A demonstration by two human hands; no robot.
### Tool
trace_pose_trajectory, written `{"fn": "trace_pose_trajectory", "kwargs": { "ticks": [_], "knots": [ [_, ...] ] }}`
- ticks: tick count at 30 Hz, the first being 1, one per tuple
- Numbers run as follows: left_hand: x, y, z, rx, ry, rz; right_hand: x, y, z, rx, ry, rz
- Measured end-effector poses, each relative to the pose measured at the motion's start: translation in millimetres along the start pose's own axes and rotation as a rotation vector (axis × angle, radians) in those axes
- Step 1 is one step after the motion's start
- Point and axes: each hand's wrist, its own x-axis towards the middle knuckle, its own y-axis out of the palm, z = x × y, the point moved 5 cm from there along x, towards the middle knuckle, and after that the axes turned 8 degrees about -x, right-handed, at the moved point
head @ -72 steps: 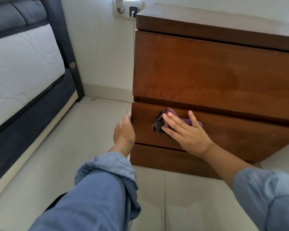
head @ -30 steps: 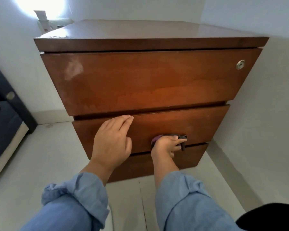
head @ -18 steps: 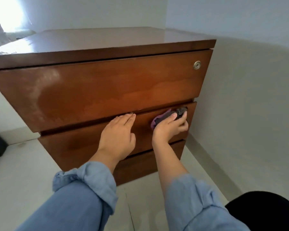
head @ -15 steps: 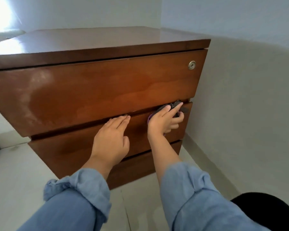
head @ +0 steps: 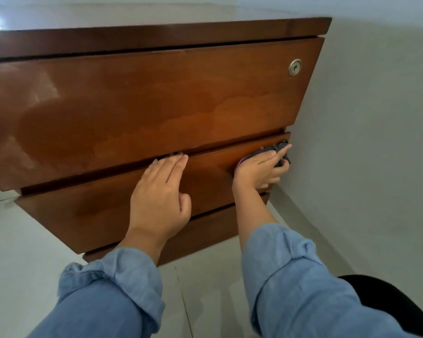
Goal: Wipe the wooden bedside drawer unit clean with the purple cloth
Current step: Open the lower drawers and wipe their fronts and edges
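Observation:
The wooden bedside drawer unit (head: 156,101) fills the upper view, with a tall top drawer, a narrower lower drawer and a plinth. My right hand (head: 259,170) presses the purple cloth (head: 277,151) against the right end of the lower drawer front, at its right edge; most of the cloth is hidden under the fingers. My left hand (head: 160,198) lies flat on the lower drawer front, fingers together, tips reaching into the gap under the top drawer. It holds nothing.
A round metal lock (head: 294,67) sits at the top drawer's upper right. A pale wall (head: 376,118) stands close along the unit's right side. Light floor tiles (head: 34,240) lie below. A dark rounded shape (head: 401,303) is at the lower right.
My right hand has slid the cloth rightwards along the lower drawer front to its right edge. My left hand has stayed flat on the drawer front. The view has moved closer.

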Motion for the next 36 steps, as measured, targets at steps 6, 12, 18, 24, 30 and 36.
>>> {"fn": "trace_pose_trajectory", "kwargs": {
  "ticks": [6,12,18,24,30,36],
  "knots": [
    [-0.7,3.3,0.3,-0.035,-0.008,-0.056,16.3,1.4,-24.3,-0.034,0.07,0.008],
    [1.3,4.3,1.8,-0.054,-0.005,-0.1,23.4,9.0,-47.8,-0.003,0.13,-0.012],
    [0.5,4.4,0.8,-0.052,-0.021,-0.127,12.7,10.0,-87.0,-0.094,0.307,0.162],
    [-0.1,1.9,1.5,-0.06,-0.001,-0.097,-9.3,-8.4,-62.6,-0.007,0.228,0.149],
    [0.1,2.0,1.6,-0.084,-0.014,-0.119,-46.4,0.0,-4.7,-0.03,-0.093,0.042],
    [-0.6,5.0,4.3,-0.116,0.012,-0.138,-24.5,10.6,-55.1,-0.201,0.067,0.01]
  ]
}}
